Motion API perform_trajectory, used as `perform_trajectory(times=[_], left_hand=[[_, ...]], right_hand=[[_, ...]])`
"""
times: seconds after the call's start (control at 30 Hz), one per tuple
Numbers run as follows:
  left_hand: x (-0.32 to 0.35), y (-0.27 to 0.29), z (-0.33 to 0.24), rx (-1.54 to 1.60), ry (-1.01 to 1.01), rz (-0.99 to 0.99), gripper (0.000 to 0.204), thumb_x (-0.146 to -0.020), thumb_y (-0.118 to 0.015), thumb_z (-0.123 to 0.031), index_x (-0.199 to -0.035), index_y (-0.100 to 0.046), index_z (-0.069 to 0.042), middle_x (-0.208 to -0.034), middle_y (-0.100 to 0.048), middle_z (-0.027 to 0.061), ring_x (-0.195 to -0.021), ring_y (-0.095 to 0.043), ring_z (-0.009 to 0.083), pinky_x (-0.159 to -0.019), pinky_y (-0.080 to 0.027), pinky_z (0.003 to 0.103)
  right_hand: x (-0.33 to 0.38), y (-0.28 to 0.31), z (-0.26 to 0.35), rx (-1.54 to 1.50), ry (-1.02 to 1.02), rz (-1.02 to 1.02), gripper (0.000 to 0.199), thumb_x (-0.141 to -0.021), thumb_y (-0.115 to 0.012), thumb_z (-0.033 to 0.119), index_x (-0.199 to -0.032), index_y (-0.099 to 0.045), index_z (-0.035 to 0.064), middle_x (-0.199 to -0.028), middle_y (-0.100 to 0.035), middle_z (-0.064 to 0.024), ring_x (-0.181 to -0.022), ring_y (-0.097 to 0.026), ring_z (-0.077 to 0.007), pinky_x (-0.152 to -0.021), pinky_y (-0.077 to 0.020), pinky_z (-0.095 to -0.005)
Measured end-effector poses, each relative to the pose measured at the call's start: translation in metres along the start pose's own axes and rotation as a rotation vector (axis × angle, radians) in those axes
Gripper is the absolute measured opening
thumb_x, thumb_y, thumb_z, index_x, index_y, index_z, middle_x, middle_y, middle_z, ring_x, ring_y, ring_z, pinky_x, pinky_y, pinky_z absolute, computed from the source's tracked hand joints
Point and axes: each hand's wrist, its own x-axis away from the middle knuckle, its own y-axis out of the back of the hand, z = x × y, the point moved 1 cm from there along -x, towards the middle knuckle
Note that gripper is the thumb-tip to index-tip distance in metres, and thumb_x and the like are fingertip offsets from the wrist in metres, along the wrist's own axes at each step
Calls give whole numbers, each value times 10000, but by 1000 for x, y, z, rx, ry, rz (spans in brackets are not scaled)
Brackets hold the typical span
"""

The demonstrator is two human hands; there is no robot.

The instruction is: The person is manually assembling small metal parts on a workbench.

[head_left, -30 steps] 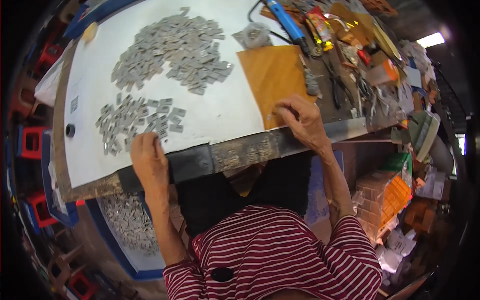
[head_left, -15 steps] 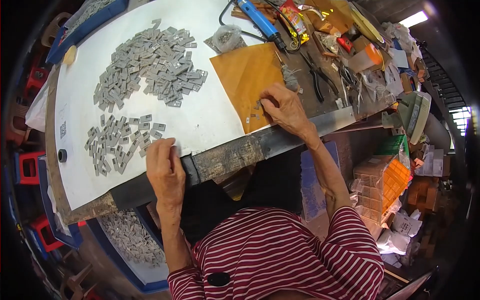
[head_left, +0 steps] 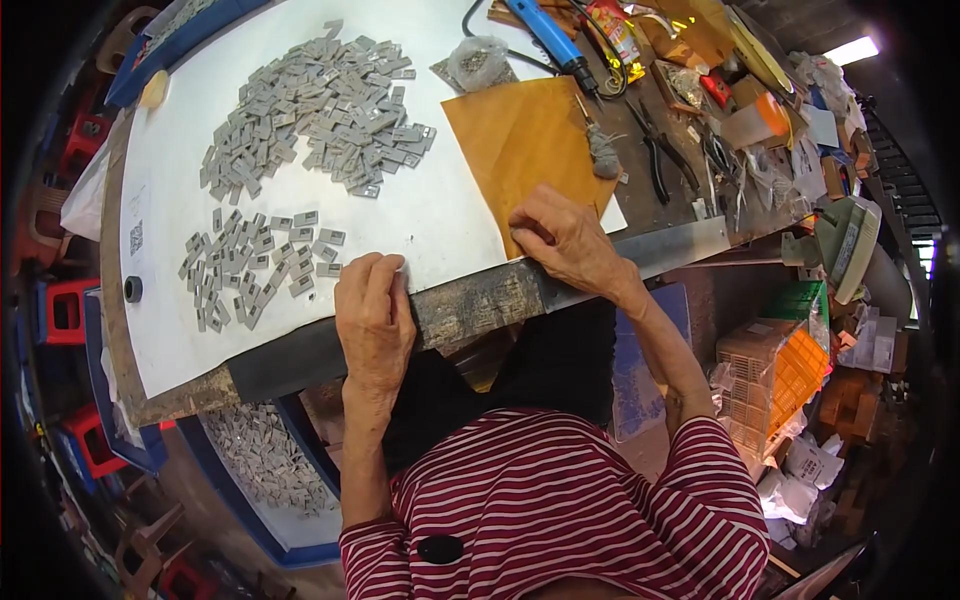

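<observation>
Mid-frame, left hand [head_left: 373,310] rests curled, apparently empty, on the white sheet [head_left: 440,215]; right hand [head_left: 562,240] presses brown paper [head_left: 520,140], fingers bent. Next, likely sorting: reaching for grey tabs [head_left: 255,265].

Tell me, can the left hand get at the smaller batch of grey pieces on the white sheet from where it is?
Probably yes. The left hand rests at the near edge of the white sheet, and the smaller batch of grey pieces lies just beyond and to its left, with only bare sheet between them.
</observation>
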Motion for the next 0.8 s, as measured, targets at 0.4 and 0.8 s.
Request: perform_trajectory(times=[0.4, 0.8], left_hand=[[-13, -4, 4, 23, 38, 30, 178, -727, -577, 48, -894, -564, -11, -842, -542, 129, -786, -531, 305, -682, -423, 374], [-58, -5, 30, -416, 48, -16, 221, -701, -617, -21, -916, -586, -64, -884, -533, 83, -847, -503, 268, -709, -396, 386]], right_hand=[[-1, -3, 3, 68, 10, 24, 100, -756, -579, 21, -817, -503, -2, -761, -514, -119, -688, -549, -288, -600, -425, -350], [0, -6, 7, 26, 51, -5, 96, -723, -531, -4, -784, -459, 14, -720, -494, -132, -658, -528, -335, -557, -400, -409]])
